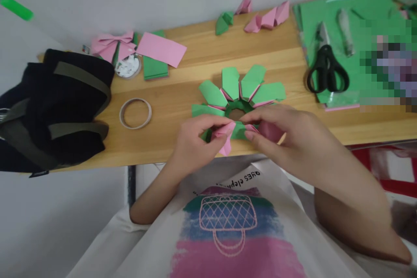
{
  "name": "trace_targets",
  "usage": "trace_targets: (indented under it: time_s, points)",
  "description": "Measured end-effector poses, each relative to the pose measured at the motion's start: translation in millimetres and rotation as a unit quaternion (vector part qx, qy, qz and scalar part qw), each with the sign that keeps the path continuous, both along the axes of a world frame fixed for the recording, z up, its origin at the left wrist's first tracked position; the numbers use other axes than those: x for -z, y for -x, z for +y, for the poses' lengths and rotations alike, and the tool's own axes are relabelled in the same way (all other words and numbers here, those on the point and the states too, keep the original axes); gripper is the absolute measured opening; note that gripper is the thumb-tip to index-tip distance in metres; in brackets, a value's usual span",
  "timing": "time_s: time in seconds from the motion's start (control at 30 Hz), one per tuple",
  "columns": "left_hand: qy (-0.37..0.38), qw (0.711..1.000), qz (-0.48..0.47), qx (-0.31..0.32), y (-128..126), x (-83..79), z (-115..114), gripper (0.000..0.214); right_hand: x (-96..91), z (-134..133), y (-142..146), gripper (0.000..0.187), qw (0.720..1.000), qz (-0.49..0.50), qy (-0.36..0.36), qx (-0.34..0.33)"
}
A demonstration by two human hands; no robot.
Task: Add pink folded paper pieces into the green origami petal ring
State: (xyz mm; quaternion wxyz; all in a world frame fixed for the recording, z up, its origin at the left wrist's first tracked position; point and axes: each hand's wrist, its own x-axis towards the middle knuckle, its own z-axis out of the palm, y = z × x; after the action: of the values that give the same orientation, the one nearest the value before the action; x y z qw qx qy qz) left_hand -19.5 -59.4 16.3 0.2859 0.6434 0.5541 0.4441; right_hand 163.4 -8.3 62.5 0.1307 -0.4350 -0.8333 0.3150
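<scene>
A green and pink folded paper ring (239, 89) lies on the wooden table (182, 91), its green petals fanned toward the wall. Both hands work at its near edge. My left hand (195, 141) pinches a pink folded flap (224, 137) of the ring. My right hand (276, 128) has its fingers curled over the neighbouring green and pink fold, thumb and fingertips pressing it. The ring's near petals are partly hidden under my fingers.
A roll of tape (135, 113) and a black bag (55, 108) lie to the left. Behind are a pink paper bow (110, 45), pink and green sheets (156, 54) and loose folded pieces (267, 18). Black scissors (326, 69) rest on green sheets (345, 21) at right.
</scene>
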Motion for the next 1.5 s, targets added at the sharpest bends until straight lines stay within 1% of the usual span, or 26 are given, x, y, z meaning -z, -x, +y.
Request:
trace_targets:
  time_s: [0.13, 0.2, 0.27, 0.37, 0.43, 0.47, 0.5, 0.6, 0.67, 0.73, 0.8, 0.9, 0.97, 1.07, 1.17, 1.23, 1.27, 1.3, 1.4, 1.5]
  points:
    - [0.008, 0.997, 0.028, 0.073, -1.5, -5.1, 5.8, 0.014, 5.8, -10.0, -16.8, 0.021, 0.997, 0.075, -0.013, 0.003]
    - [-0.022, 0.995, 0.046, 0.084, -2.5, -1.6, 7.8, 0.016, 9.0, -16.6, -24.9, 0.023, 0.995, 0.099, -0.025, 0.014]
    - [-0.079, 0.992, 0.071, 0.07, -4.0, 5.3, 10.0, 0.015, 13.3, -23.0, -31.2, 0.025, 0.992, 0.117, -0.046, 0.033]
    - [-0.171, 0.977, 0.118, 0.051, -7.0, 16.4, 13.2, 0.014, 23.3, -31.1, -34.6, 0.036, 0.985, 0.112, -0.118, 0.049]
    - [-0.213, 0.966, 0.138, 0.05, -9.1, 20.9, 14.6, 0.013, 32.0, -34.9, -32.2, 0.046, 0.978, 0.089, -0.179, 0.057]
    - [-0.226, 0.962, 0.142, 0.053, -10.0, 22.2, 14.7, 0.013, 36.4, -36.3, -29.9, 0.046, 0.974, 0.073, -0.205, 0.061]
    - [-0.233, 0.96, 0.144, 0.057, -10.7, 22.9, 14.3, 0.014, 40.6, -37.4, -27.4, 0.042, 0.97, 0.055, -0.228, 0.068]
    - [-0.22, 0.959, 0.164, 0.071, -10.4, 23.3, 10.3, 0.018, 50.4, -38.8, -21.1, 0.016, 0.953, 0.032, -0.281, 0.104]
    - [-0.194, 0.958, 0.193, 0.082, -8.8, 23.8, 5.9, 0.015, 54.4, -38.7, -19.9, 0.007, 0.945, 0.046, -0.299, 0.121]
    - [-0.175, 0.958, 0.211, 0.085, -7.4, 25.0, 1.3, 0.009, 57.4, -38.6, -20.9, 0.006, 0.944, 0.06, -0.302, 0.12]
    - [-0.173, 0.959, 0.21, 0.078, -7.4, 26.7, -2.6, 0.007, 60.1, -38.7, -22.8, 0.006, 0.944, 0.07, -0.304, 0.113]
    - [-0.165, 0.962, 0.203, 0.072, -10.5, 28.3, -6.3, 0.011, 63.1, -39.4, -24.1, 0.006, 0.935, 0.086, -0.325, 0.115]
    - [-0.156, 0.964, 0.205, 0.071, -13.8, 28.0, -7.9, 0.017, 62.5, -40.3, -22.7, 0.012, 0.931, 0.081, -0.34, 0.109]
    - [-0.173, 0.957, 0.226, 0.058, -18.8, 25.7, -10.0, 0.02, 57.5, -41.2, -17.0, 0.017, 0.929, 0.05, -0.361, 0.055]
    - [-0.189, 0.95, 0.245, 0.037, -21.9, 23.9, -12.8, 0.021, 51.8, -39.2, -11.6, 0.009, 0.922, 0.033, -0.385, 0.007]
    - [-0.186, 0.953, 0.237, 0.021, -22.5, 24.4, -15.4, 0.015, 49.6, -35.2, -11.2, 0.006, 0.922, 0.038, -0.386, -0.002]
    - [-0.18, 0.956, 0.231, 0.013, -22.5, 25.2, -16.7, 0.011, 48.9, -32.5, -12.3, 0.006, 0.926, 0.044, -0.375, -0.006]
    - [-0.173, 0.959, 0.226, 0.007, -22.4, 26.4, -18.0, 0.009, 48.3, -29.5, -14.0, 0.006, 0.932, 0.053, -0.357, -0.014]
    - [-0.153, 0.964, 0.216, -0.018, -22.6, 31.4, -20.5, 0.012, 45.3, -20.1, -21.3, 0.009, 0.951, 0.094, -0.292, -0.031]
    - [-0.172, 0.968, 0.177, -0.047, -23.7, 36.1, -19.8, 0.006, 40.0, -12.3, -28.0, 0.01, 0.964, 0.104, -0.241, -0.052]
